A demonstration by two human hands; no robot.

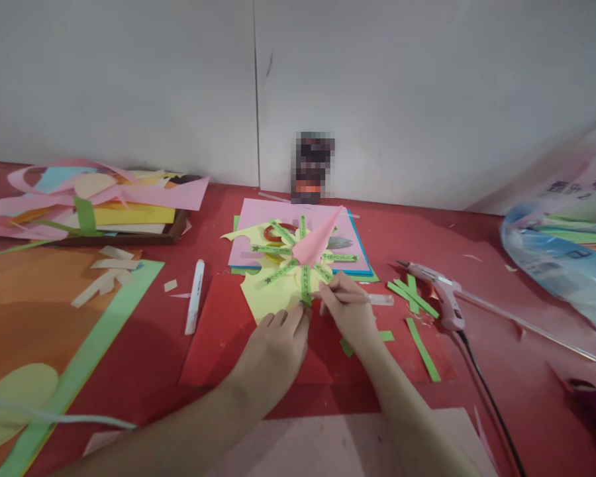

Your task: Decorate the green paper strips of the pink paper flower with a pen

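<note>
A paper craft with a pink cone (316,240) at its middle and green patterned strips (273,249) spreading outward lies over pale yellow paper (263,295). My left hand (277,351) rests at the lower end of the front green strip (306,281), its fingers close together and pressing there. My right hand (348,308) is closed around a clear-barrelled pen (380,299), whose tip side points at that same strip. Beneath the craft are a pink sheet (241,248), blue and green sheets, and scissors with red handles, partly covered.
A pink glue gun (442,291) with a cord lies at right, beside loose green strips (422,351). A white marker (195,298) lies left. A tray (163,236) of paper scraps and a plastic bag (541,252) flank the sides.
</note>
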